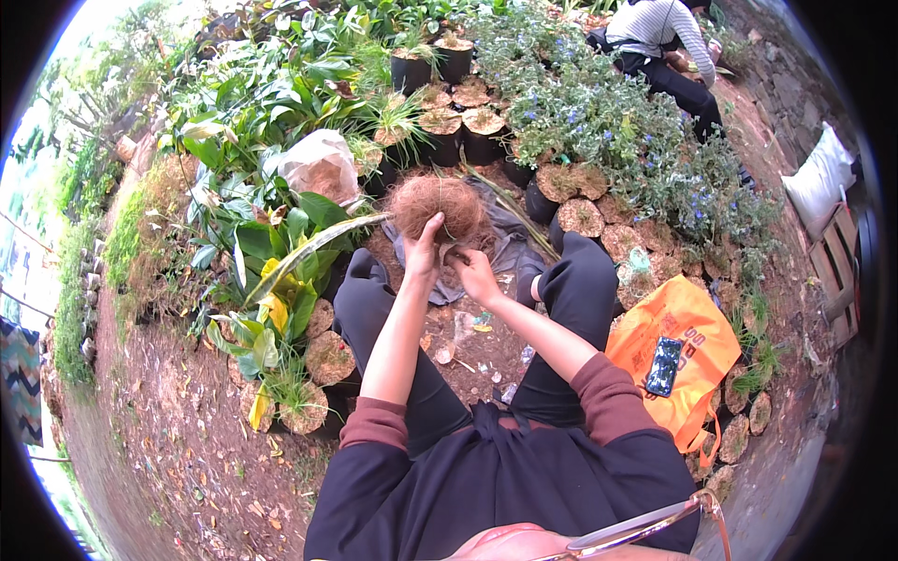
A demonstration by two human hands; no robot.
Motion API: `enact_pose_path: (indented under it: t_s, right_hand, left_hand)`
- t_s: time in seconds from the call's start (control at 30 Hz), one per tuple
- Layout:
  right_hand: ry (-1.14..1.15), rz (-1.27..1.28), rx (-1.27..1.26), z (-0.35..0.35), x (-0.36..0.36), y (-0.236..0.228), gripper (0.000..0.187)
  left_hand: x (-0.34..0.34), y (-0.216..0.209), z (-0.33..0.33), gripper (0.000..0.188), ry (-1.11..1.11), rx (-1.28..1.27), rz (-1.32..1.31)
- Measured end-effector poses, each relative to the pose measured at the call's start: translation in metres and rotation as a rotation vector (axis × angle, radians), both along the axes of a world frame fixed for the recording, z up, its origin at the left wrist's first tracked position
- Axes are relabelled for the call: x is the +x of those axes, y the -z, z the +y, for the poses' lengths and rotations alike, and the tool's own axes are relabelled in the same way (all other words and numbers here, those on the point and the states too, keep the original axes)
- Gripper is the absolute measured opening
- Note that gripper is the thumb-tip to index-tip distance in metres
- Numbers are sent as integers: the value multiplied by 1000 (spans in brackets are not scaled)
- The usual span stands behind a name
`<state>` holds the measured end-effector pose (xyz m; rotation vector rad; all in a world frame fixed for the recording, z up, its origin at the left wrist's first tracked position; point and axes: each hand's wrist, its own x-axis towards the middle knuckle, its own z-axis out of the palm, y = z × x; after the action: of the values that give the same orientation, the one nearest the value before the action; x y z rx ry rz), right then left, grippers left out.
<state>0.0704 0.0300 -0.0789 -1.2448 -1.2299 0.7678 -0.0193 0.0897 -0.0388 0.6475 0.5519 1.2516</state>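
Note:
A round ball of brown coconut fibre is held up between my knees. My left hand is closed on its near side, thumb pressed up against the fibre. A thin pale strand seems to run over the ball. Just right of that, my right hand has its fingers pinched together by the underside of the ball; what they hold is too small to make out. A long pale-edged leaf stretches left from the ball. Beneath lies a grey plastic sheet with more loose fibre on it.
Black potted plants topped with fibre stand ahead and right. A white bag of fibre sits among leafy plants. On my right, a phone lies on an orange bag. Another person sits far right, near a white sack.

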Motion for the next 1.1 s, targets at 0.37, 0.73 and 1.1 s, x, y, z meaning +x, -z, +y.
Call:
enact_pose_path:
  t_s: [0.37, 0.73, 1.1]
  right_hand:
    - [-268, -391, 170, -43, -6, -64, 7]
    - [-317, -656, 245, -38, 14, -111, 9]
    - [-143, -716, 134, 31, 52, -144, 16]
  left_hand:
    - [4, 14, 13, 45, -138, 29, 58]
    - [0, 9, 9, 49, -63, -6, -22]
    - [7, 4, -6, 42, 119, 18, -64]
